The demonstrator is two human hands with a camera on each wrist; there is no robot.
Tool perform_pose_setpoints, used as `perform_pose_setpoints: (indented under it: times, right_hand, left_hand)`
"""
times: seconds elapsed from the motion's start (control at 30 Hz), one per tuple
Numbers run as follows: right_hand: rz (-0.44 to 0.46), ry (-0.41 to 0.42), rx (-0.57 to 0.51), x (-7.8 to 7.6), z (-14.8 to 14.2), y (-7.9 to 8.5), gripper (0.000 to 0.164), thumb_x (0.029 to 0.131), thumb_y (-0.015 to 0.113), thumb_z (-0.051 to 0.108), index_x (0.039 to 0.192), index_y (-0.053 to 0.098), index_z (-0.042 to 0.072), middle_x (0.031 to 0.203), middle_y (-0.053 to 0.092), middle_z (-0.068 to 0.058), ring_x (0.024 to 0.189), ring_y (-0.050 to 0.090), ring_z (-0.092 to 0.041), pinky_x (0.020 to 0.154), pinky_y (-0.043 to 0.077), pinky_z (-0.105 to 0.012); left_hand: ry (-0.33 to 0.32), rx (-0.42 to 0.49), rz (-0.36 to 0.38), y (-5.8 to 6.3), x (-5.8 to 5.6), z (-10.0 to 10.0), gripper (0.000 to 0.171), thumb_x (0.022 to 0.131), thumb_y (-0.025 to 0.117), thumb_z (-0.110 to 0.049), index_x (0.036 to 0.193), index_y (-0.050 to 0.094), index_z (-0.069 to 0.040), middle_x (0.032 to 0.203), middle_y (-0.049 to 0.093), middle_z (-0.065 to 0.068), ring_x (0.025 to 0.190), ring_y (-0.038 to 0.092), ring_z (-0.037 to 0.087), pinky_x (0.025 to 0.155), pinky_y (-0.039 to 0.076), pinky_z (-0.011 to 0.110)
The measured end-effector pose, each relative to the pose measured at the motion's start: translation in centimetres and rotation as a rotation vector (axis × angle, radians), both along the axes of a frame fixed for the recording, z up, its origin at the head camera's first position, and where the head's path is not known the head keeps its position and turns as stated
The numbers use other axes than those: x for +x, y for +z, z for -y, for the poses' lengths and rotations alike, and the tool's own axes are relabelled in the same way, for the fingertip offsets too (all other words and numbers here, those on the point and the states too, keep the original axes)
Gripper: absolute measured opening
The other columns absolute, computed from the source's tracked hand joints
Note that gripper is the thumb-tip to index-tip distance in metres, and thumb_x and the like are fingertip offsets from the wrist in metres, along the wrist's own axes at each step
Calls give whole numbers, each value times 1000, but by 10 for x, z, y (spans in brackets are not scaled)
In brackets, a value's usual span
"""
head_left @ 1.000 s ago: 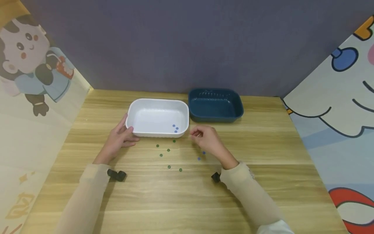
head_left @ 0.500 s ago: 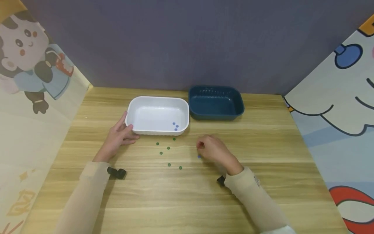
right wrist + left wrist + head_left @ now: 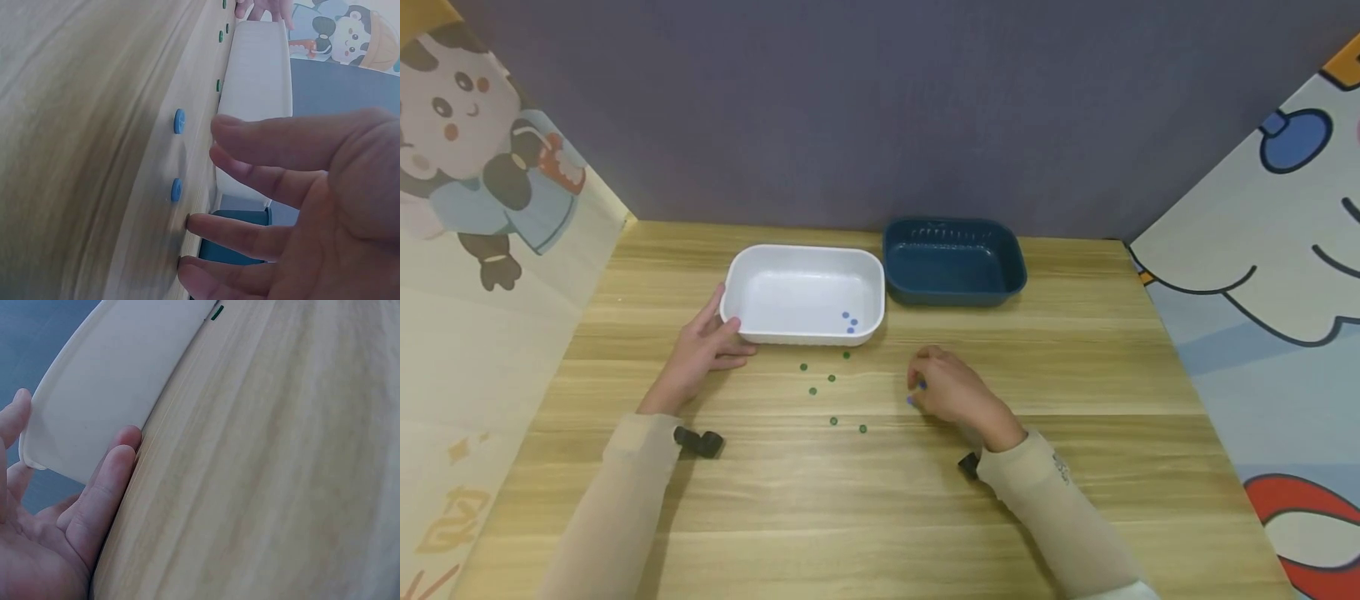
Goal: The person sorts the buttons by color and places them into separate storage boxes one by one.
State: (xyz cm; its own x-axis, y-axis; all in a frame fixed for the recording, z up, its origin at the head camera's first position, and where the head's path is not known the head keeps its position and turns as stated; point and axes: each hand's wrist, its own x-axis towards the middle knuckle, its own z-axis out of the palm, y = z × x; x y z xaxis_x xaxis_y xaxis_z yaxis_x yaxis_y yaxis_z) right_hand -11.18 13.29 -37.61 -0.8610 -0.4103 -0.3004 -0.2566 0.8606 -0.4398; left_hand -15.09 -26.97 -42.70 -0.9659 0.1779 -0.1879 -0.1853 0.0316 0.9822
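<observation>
My left hand [image 3: 698, 352] rests at the near left corner of a white dish [image 3: 805, 292]; the left wrist view shows its thumb on the rim and straight fingers [image 3: 103, 487] against the wall. Three blue buttons [image 3: 853, 322] lie inside at the right end. My right hand [image 3: 953, 387] hovers low over the table with thumb and index finger apart, nothing between them. Close by are two more blue buttons, one [image 3: 179, 121] before the thumb and one [image 3: 176, 190] by the fingers. Several green buttons [image 3: 831, 378] lie scattered in front of the dish.
A dark teal dish [image 3: 955, 267] stands right of the white one, nearly touching it. Behind both rises a grey partition [image 3: 880, 108]. Walls with cartoon prints flank the wooden table [image 3: 790, 517].
My right hand has moved from beside the white dish toward me and to the right, over the blue buttons. Its thumb and index finger have parted. The left hand keeps its place.
</observation>
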Motion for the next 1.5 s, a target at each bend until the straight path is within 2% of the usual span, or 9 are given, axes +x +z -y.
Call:
perform_pose_setpoints:
  times: [0.23, 0.43, 0.6, 0.83, 1.03, 1.17, 1.5]
  right_hand:
    - [-14, 5, 21, 3, 0, -2, 11, 88, 78, 15, 93, 69, 18, 149, 45, -18, 132, 46, -41, 101, 47, -53]
    - [-94, 66, 58, 8, -3, -6, 14, 85, 80, 10, 91, 69, 17, 150, 42, -25, 138, 40, -44, 103, 47, -53]
    - [-145, 83, 72, 11, -4, -10, 15, 83, 82, 11, 89, 70, 17, 150, 42, -28, 141, 37, -42, 104, 46, -53]
    - [-172, 71, 85, 12, -3, -14, 14, 85, 82, 15, 90, 69, 18, 149, 43, -26, 140, 38, -42, 101, 48, -56]
    - [-217, 62, 84, 14, 0, -17, 7, 92, 76, 22, 93, 70, 19, 147, 47, -24, 137, 42, -44, 105, 41, -65]
    - [-217, 42, 73, 14, 2, -18, 6, 92, 77, 21, 90, 71, 22, 148, 47, -22, 137, 41, -46, 104, 37, -70]
    - [-226, 29, 70, 16, 2, -21, 9, 90, 78, 20, 85, 71, 23, 148, 48, -20, 137, 41, -45, 105, 33, -73]
  left_hand:
    - [-1, -9, -8, -1, -1, 0, 74, 104, 57, -35, 160, 9, -43, 162, 24, 21, 88, 74, 19, 76, 60, 37]
    - [0, -6, -15, 0, -2, 0, 74, 104, 57, -36, 160, 10, -43, 163, 23, 21, 87, 74, 19, 75, 61, 36]
    - [-6, -8, -25, 3, -3, -1, 74, 104, 57, -35, 160, 10, -43, 163, 23, 20, 87, 74, 19, 75, 61, 36]
    - [-4, -7, -28, 3, -5, -1, 73, 104, 57, -35, 160, 11, -43, 163, 23, 20, 86, 74, 19, 75, 61, 36]
    - [1, -5, -25, 1, -5, -1, 72, 104, 57, -34, 160, 12, -44, 162, 23, 22, 86, 75, 19, 74, 61, 37]
    - [2, -5, -16, 0, -3, 0, 72, 104, 57, -34, 160, 11, -44, 163, 22, 21, 86, 74, 19, 75, 60, 36]
    - [1, -7, -10, -1, -1, -1, 73, 105, 56, -34, 160, 9, -43, 164, 19, 20, 87, 74, 19, 76, 60, 37]
